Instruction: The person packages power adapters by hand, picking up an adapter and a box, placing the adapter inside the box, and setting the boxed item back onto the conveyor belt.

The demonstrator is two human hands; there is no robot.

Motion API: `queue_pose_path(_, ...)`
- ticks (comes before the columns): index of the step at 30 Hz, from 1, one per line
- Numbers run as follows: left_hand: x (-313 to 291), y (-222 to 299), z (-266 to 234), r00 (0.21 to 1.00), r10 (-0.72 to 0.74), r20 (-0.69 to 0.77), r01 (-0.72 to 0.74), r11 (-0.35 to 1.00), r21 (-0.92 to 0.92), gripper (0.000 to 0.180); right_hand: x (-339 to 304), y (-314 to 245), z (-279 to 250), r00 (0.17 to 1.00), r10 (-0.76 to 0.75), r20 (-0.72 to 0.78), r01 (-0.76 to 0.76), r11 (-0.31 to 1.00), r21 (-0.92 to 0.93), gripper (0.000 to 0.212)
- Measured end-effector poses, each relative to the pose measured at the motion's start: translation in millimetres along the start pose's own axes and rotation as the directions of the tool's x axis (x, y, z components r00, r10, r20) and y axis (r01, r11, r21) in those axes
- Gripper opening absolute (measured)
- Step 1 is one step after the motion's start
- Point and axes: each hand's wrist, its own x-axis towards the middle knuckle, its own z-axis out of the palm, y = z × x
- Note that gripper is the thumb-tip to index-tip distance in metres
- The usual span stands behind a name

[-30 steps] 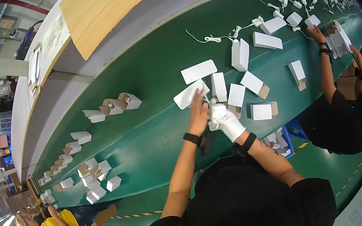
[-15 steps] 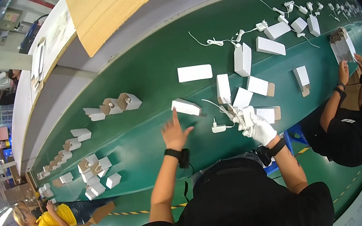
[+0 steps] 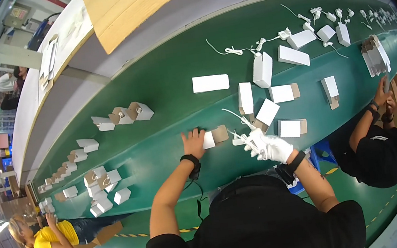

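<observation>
My bare left hand (image 3: 193,143) grips the closed end of a small white box (image 3: 209,140) on the green belt. The box's brown inner flap (image 3: 220,133) stands open toward my right hand. In a white glove, my right hand (image 3: 271,148) is closed on a bunch of white power adapters with cables (image 3: 248,140); one cable trails up and left from it. How many adapters it holds is hidden by the fingers. Close by lie a tilted white box (image 3: 267,111), another box with an open flap (image 3: 289,128), and an upright-looking box (image 3: 245,98).
More white boxes (image 3: 210,82) and coiled adapters (image 3: 284,34) lie along the far side of the green belt (image 3: 161,149). Filled open boxes (image 3: 141,111) stand at left. A co-worker (image 3: 382,145) is at right beside stacked boxes (image 3: 375,55); another (image 3: 55,238) stands far left.
My left hand has gone from pointing at the box to gripping it; the box has turned and come nearer, showing its flap. My right hand has moved left with the adapters.
</observation>
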Motion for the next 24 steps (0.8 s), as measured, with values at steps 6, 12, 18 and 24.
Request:
queue_pose_path(6, 0.5, 1.4, -6.2, 0.981, -0.006, -0.193, -0.049, 0.96, -0.275, 0.047, 42.3, 6.5, -25.7, 1.0, -0.018, -0.021, 0.006, 0.877, -0.48, 0.042)
queue_pose_path(12, -0.9, 21.4, -45.7, 0.938, 0.109, -0.329, -0.237, 0.894, -0.379, 0.045, 99.2, -7.4, 17.9, 0.954, -0.142, 0.264, 0.16, -0.504, -0.849, 0.034)
queue_pose_path(18, -16.2, 20.5, -54.9, 0.927, 0.089, -0.365, -0.291, 0.785, -0.547, 0.055, 84.1, -27.3, 40.9, 0.677, -0.136, 0.723, 0.384, -0.773, -0.505, 0.023)
queue_pose_path(24, 2.2, 34.6, -73.3, 0.921, -0.077, -0.381, -0.256, 0.619, -0.743, 0.068, 110.7, -51.7, 55.3, 0.762, -0.065, 0.644, 0.432, -0.69, -0.581, 0.019)
